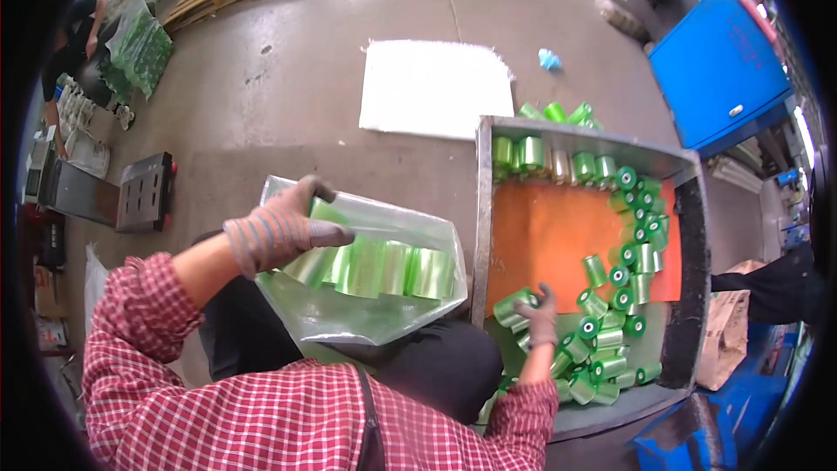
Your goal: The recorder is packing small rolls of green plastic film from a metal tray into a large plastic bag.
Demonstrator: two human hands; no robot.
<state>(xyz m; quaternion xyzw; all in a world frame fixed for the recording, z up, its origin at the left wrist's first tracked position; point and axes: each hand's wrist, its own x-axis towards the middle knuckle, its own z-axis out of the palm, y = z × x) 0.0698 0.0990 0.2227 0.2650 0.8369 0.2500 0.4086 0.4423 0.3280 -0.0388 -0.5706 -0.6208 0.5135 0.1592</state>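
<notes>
A clear plastic bag [375, 329] lies across my lap, with a row of green film rolls [362, 267] inside. My left hand [292, 225], in a grey striped glove, is over the bag's left side. Its thumb and fingers close around a green film roll [325, 212] that is partly hidden beneath them. To the right, my gloved right hand [542, 318] reaches into a metal tray [482, 209] and grips another green film roll [514, 303]. Many loose rolls [609, 366] are scattered beside that hand.
Orange sheeting [558, 227] covers part of the tray floor. Beyond the tray lies a white sheet [436, 87]. A blue cabinet [719, 70] stands at the far right, a platform scale [144, 194] at the left. Another person [78, 52] handles a green bag at the far left.
</notes>
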